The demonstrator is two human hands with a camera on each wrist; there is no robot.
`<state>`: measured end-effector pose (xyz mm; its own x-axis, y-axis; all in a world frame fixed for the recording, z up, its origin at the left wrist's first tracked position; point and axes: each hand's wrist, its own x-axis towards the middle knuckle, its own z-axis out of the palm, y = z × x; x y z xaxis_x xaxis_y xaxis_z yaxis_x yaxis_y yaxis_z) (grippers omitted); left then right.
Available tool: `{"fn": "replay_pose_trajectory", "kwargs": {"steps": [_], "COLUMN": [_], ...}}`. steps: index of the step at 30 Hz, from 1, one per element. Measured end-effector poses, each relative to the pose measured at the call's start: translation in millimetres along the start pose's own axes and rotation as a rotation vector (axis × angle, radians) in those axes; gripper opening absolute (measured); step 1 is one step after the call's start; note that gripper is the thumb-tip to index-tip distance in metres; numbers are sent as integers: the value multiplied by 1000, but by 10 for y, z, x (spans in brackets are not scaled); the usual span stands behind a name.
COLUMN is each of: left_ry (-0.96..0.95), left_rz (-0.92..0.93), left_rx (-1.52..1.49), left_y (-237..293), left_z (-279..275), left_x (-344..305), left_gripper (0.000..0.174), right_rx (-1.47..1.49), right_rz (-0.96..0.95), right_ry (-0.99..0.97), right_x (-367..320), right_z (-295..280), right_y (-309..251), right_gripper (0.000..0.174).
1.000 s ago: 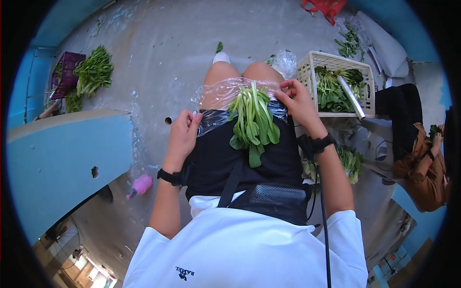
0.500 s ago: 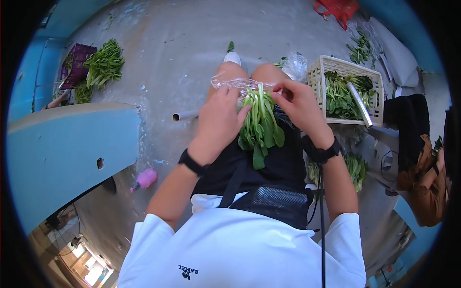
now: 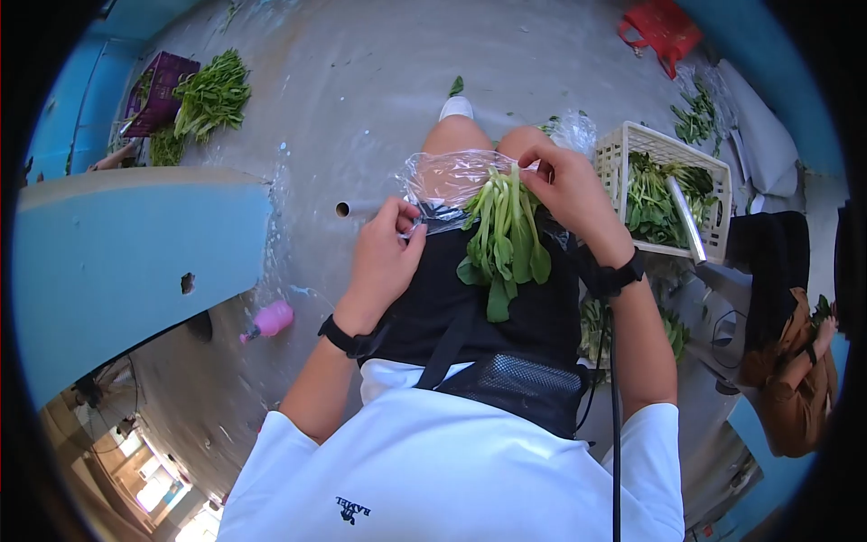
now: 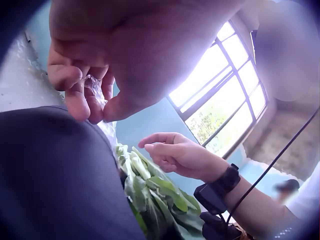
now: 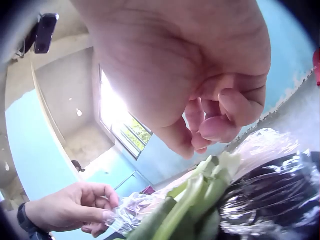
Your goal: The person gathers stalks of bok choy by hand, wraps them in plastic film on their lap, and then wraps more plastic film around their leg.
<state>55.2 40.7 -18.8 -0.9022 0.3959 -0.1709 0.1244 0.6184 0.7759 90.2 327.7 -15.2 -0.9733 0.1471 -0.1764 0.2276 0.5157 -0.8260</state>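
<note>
A bunch of leafy greens (image 3: 503,239) with pale stems lies across the person's lap, its leaves toward the body. Clear plastic film (image 3: 440,176) spreads under the stems and over the thighs. On the left, my left hand (image 3: 384,257) pinches the film's gathered edge; in the left wrist view, crinkled film (image 4: 94,89) shows between its fingers. My right hand (image 3: 578,199) hovers at the stem ends, fingers loosely bent and thumb near the index finger. Nothing shows between those fingers in the right wrist view, where film (image 5: 270,185) lies below them.
To the right is a white crate (image 3: 623,135) of greens with a shiny metallic tube (image 3: 686,221) across it. Beside the left thigh a grey tube (image 3: 348,210) sticks out. A purple crate (image 3: 163,81), a pink bottle (image 3: 271,319) and a red bag (image 3: 664,32) lie farther off.
The left hand moved in to the stems, then back out to the left with film in its fingers. The right hand shifted inward from the film's right edge to the stem ends.
</note>
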Motion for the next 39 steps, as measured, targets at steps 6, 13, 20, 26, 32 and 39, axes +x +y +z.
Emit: {"fn": "replay_pose_trajectory", "kwargs": {"steps": [6,13,20,26,32,39], "left_ry": [-52,-6,-74,-94,-80,-5], "left_rz": [-20,260,455,390,327,300], "left_rx": [44,316,455,324,168,81], "left_y": [-94,28,-107,-167,-212,-244], "left_z": [-89,-56,-43,-42,19,95], "left_x": [-125,-131,-141,-124,-93,6], "left_gripper": [19,57,56,48,33,26], "right_rx": [-508,-715,-491,-427,-475,-610], "right_rz": [-298,33,94,38,-48,-18], "right_ry": [98,-202,-229,-219,-173,-250], "right_x": [199,458,631,603,627,609], "right_z": [229,293,293,246,327,305], "right_y": [-11,-308,-32,-6,222,5], "right_gripper": [16,20,18,12,7,16]}}
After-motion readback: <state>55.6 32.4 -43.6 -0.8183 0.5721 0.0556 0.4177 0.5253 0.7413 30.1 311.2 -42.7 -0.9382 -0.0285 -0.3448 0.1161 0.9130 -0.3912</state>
